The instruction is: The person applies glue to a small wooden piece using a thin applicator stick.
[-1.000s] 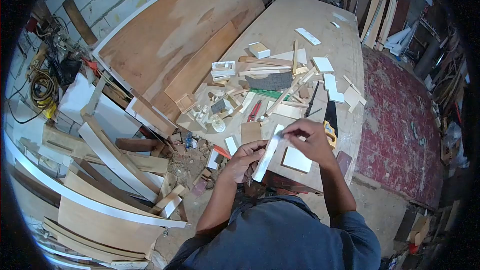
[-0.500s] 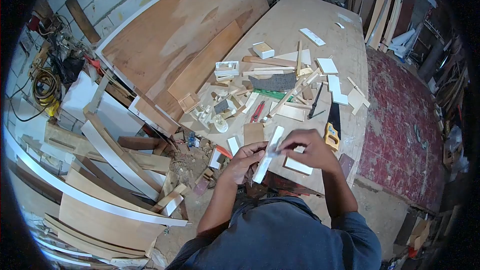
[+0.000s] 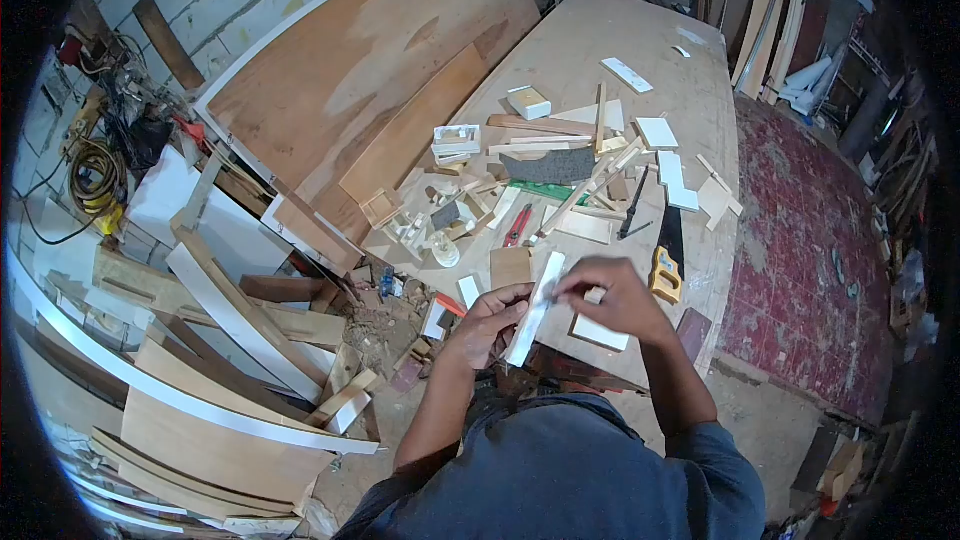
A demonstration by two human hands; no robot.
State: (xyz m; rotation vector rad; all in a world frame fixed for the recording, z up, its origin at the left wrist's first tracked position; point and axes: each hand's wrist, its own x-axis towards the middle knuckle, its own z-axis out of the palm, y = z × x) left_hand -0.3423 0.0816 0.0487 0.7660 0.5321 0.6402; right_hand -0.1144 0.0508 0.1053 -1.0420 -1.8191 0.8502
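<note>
A narrow white strip of wood (image 3: 537, 312) slants upward in front of my body, above the near edge of the table. My left hand (image 3: 487, 325) is closed around its lower left side. My right hand (image 3: 612, 292) is bent over the strip's right side, its fingers pinched together against the face. A small greyish blur shows at those fingertips, and I cannot make out what it is. Under the right hand a white block (image 3: 600, 332) lies on the table, partly covered. Beyond the strip lies a brown flat piece (image 3: 511, 267).
Offcuts, a red utility knife (image 3: 517, 225), a glass jar (image 3: 445, 251) and a dark grey sheet (image 3: 548, 165) lie on the wooden table (image 3: 690, 70). A yellow-handled saw (image 3: 666, 274) rests at its right. Long boards (image 3: 240, 320) lean on the left.
The right hand has shifted slightly toward the left along the strip's face. My left hand and the strip stay almost where they were. The view has moved a little.
</note>
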